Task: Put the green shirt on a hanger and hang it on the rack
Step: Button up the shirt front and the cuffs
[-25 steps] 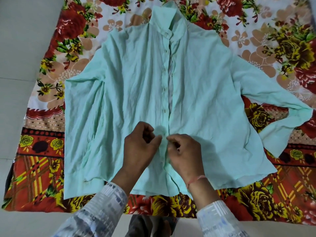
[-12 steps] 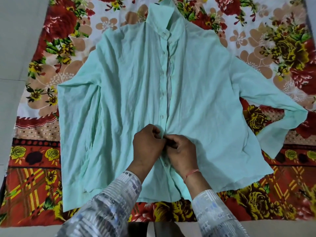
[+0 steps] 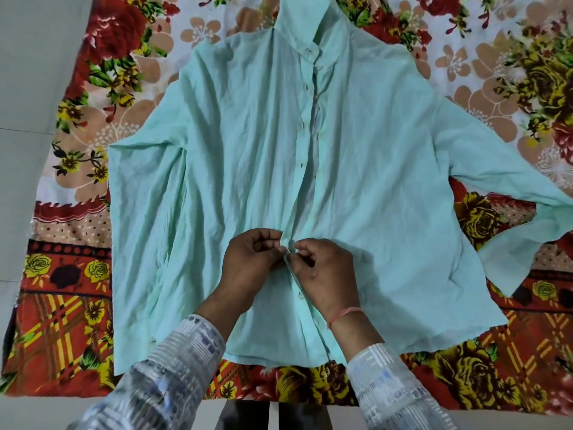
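The green shirt, pale mint and wrinkled, lies flat and front up on a floral bedsheet, collar at the far end and sleeves spread. Its front placket runs down the middle with several buttons, partly gaping higher up. My left hand pinches the left edge of the placket low on the shirt. My right hand pinches the facing edge right beside it, fingertips almost touching. No hanger or rack is in view.
The red, yellow and beige floral sheet covers the floor around the shirt. Bare grey floor tiles lie to the left and along the near edge. The shirt's right sleeve folds back near the right border.
My hands stay at the lower placket; the fingertips have parted a little and pinch the two edges again. The view has shifted slightly, so the shirt sits lower in frame.
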Action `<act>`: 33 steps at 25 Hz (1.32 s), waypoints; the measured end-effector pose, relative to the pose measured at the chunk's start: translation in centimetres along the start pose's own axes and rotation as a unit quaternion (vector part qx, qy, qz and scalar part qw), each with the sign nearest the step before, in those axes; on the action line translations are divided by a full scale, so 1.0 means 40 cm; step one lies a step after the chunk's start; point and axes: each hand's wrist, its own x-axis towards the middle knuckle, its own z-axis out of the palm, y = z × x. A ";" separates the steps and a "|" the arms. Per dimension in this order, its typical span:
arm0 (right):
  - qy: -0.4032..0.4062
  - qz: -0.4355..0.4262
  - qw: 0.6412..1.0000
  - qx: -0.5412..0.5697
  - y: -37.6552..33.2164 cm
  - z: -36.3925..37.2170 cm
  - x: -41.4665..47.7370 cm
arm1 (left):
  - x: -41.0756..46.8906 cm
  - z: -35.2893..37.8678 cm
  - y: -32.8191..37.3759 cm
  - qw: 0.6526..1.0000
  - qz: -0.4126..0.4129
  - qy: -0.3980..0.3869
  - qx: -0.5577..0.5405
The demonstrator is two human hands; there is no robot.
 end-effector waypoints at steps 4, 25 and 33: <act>-0.045 -0.014 0.995 -0.091 -0.007 -0.005 0.018 | 0.002 0.006 -0.015 1.000 0.014 0.014 -0.004; 0.020 0.079 0.996 0.044 -0.001 0.010 -0.020 | -0.009 -0.001 -0.017 0.999 0.036 -0.029 -0.005; -0.011 0.162 0.973 0.166 0.015 -0.002 -0.006 | -0.006 0.004 -0.026 0.997 0.043 -0.051 -0.036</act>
